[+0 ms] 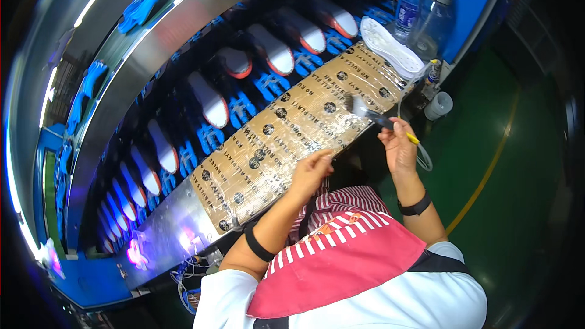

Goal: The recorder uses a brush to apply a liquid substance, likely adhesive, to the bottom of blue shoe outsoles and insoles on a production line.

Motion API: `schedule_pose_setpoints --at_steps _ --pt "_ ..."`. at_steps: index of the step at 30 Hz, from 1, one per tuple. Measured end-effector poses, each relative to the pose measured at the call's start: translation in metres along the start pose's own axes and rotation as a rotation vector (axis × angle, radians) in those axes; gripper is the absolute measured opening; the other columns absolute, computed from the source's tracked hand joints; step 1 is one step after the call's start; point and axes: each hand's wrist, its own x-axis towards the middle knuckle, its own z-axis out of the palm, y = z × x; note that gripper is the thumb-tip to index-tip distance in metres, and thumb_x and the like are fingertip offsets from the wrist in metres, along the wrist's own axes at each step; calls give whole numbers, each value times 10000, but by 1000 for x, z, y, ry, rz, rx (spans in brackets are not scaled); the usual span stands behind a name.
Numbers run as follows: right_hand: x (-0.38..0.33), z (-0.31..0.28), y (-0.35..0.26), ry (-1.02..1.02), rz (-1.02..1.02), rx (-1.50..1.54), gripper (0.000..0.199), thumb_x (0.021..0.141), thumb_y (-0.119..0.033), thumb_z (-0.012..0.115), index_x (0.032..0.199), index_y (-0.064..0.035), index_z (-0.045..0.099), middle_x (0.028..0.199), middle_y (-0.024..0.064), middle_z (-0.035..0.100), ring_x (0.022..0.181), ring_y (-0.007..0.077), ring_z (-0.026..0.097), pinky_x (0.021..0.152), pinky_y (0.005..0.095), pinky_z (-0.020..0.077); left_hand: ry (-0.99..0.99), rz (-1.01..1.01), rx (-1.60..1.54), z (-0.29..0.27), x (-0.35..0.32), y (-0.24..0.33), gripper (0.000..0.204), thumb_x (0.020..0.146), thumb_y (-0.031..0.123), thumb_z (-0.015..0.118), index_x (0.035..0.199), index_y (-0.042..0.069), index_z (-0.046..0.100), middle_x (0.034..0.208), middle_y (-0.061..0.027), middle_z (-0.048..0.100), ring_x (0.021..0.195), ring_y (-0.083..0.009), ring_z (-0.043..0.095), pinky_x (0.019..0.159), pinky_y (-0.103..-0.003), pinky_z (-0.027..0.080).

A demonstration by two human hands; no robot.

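Observation:
My right hand grips a brush with a dark handle and a yellow end. Its dark bristles point left, over the cardboard-covered ledge. Near the front edge of that ledge is my left hand, its fingers curled together; whether anything is pinched in them is hidden. Beyond the ledge runs a row of several shoe soles, white with red edges, standing tilted among blue clamps. A loose white sole lies at the ledge's far right end, apart from both hands.
At the back right stand a purple-labelled bottle and a large clear bottle. A pale cup and a thin hose are beside the ledge's right end. A metal rail curves behind the soles. Bare metal continues left.

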Motion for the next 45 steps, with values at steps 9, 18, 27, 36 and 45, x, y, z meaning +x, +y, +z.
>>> schedule_pose_setpoints --at_steps 9,18,27,36,45 --pt "2 14 0 18 78 -42 182 835 -114 583 974 3 572 725 52 569 632 120 542 629 274 482 843 467 940 -174 8 -36 296 837 114 522 1120 34 551 1071 -145 545 927 -235 525 787 -313 412" --pt "1 37 25 -229 218 46 250 837 -137 568 1009 44 579 828 110 624 694 165 603 653 284 504 904 169 1338 -198 -7 -60 443 830 285 499 1239 121 453 1299 -180 367 1229 -343 302 997 -488 214" --pt "-10 46 36 -291 292 -15 325 845 -140 554 1087 78 540 866 158 629 754 184 620 705 285 507 881 184 1316 -195 -3 -63 455 830 280 495 1248 107 439 1293 -179 372 1236 -333 293 1004 -472 208" --pt "-15 43 37 -252 272 79 260 829 -90 569 1057 31 532 836 109 598 722 147 583 717 274 492 888 185 1309 -194 -4 -61 422 830 264 507 1214 93 472 1280 -180 390 1220 -326 324 1004 -468 214" --pt "6 30 23 -42 150 -10 202 846 -113 556 1003 13 552 739 62 573 625 122 540 612 265 475 878 189 1329 -194 -4 -63 395 837 250 503 1199 92 499 1291 -165 393 1219 -316 336 1008 -456 231"
